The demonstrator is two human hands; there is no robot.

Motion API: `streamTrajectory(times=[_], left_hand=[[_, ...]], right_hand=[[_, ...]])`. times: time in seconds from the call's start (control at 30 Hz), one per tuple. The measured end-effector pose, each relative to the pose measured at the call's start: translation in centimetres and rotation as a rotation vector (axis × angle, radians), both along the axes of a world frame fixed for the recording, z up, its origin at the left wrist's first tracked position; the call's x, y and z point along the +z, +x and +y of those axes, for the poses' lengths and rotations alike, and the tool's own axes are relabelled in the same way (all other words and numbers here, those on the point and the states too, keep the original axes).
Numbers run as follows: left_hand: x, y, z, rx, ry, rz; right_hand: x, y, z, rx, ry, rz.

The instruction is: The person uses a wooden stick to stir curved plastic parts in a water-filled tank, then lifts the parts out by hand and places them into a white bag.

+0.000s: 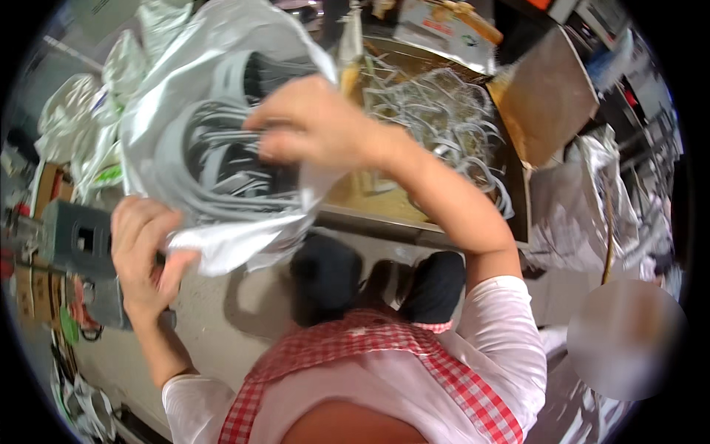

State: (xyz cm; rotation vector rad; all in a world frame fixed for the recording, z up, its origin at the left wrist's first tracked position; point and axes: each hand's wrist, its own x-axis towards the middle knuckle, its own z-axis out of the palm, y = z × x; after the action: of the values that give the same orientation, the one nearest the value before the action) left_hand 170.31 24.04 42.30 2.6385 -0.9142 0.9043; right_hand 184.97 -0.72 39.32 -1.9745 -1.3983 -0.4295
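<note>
A large white plastic sack (244, 248) stands open before me at the left. Inside it lie several looped bundles of flat grey strips (174, 163), which look like plastic or rubber. My left hand (144, 248) is at the sack's near left rim, fingers and thumb closed on its edge. Over the mouth of the sack is my right hand (310, 122), blurred by motion, its fingertips close to the grey bundles. Whether it holds a strip cannot be made out.
To the right of the sack is a shallow metal-edged tray (414, 228) with tangled pale strips (444, 111). A cardboard flap (551, 96) rises at its right. More white sacks (573, 214) stand at both sides. A dark grey plastic case (78, 237) sits at the left.
</note>
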Motion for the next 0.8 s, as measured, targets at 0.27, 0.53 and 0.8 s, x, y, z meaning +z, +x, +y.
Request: streamTrajectory(times=[0.27,0.53,0.8], left_hand=[[-0.4,1.2,-6.3,0.053,0.329,0.494],[-2.1,-4.0,-10.6,-0.247,-0.578,-0.027],[-18.4,6.0,-27.1,-0.496,-0.591,1.226]], right_hand=[[-3.0,-3.8,-6.5,0.001,-0.300,-0.202],[-7.7,-4.4,-6.8,-0.352,0.633,-0.053],[-28.1,-1.5,-23.8,-0.975,0.567,0.872]])
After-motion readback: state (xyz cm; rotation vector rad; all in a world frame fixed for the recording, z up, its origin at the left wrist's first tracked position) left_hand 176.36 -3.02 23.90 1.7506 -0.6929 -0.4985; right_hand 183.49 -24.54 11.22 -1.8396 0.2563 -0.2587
